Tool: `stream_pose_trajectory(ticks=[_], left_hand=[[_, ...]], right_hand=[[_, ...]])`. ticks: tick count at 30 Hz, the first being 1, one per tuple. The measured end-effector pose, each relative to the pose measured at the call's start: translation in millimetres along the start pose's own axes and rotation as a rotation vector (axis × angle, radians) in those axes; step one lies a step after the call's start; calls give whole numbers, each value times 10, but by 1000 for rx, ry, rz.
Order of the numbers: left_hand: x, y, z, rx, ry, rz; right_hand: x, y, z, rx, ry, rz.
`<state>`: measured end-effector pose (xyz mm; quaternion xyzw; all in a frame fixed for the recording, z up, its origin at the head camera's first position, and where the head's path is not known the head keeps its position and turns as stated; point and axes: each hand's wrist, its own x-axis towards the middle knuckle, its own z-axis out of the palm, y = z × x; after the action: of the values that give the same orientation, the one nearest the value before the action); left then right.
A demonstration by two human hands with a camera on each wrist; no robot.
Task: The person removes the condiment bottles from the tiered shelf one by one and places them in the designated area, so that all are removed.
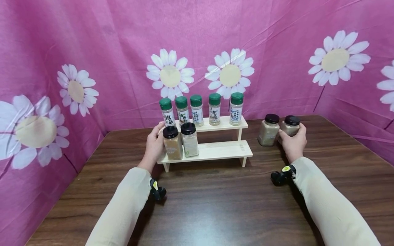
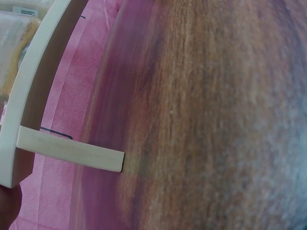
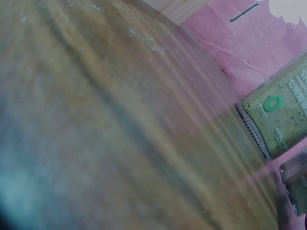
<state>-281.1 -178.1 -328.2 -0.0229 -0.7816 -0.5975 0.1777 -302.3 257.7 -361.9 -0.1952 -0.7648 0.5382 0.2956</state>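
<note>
My left hand [image 1: 155, 145] holds the left end of a two-tier pale wooden rack [image 1: 220, 151], its fingers partly hidden behind the front jars. In the left wrist view a fingertip [image 2: 8, 206] lies against the end of the shelf. On the lower tier stand two black-capped jars, one with brown powder [image 1: 173, 147] and one with whitish contents [image 1: 190, 141]. Right of the rack, my right hand [image 1: 293, 143] grips a black-capped spice jar [image 1: 289, 128]. Close to its left stands a similar spice jar [image 1: 268, 131] with greenish-brown contents, upright on the table.
Several green-capped shakers [image 1: 214, 111] line the upper tier. The rack stands toward the back of a dark wood table [image 1: 209, 205]. A pink cloth [image 1: 123, 51] with white daisies hangs behind and along the sides.
</note>
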Motion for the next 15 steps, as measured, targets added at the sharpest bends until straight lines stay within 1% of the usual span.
stream_pose_trajectory(ticks=[9,15], left_hand=[[-5,8,14,1,21,31],[5,-3,0,-24,8,11]], right_hand=[[39,27,18,-8,-16,14],[81,27,5,-98,-89,14]])
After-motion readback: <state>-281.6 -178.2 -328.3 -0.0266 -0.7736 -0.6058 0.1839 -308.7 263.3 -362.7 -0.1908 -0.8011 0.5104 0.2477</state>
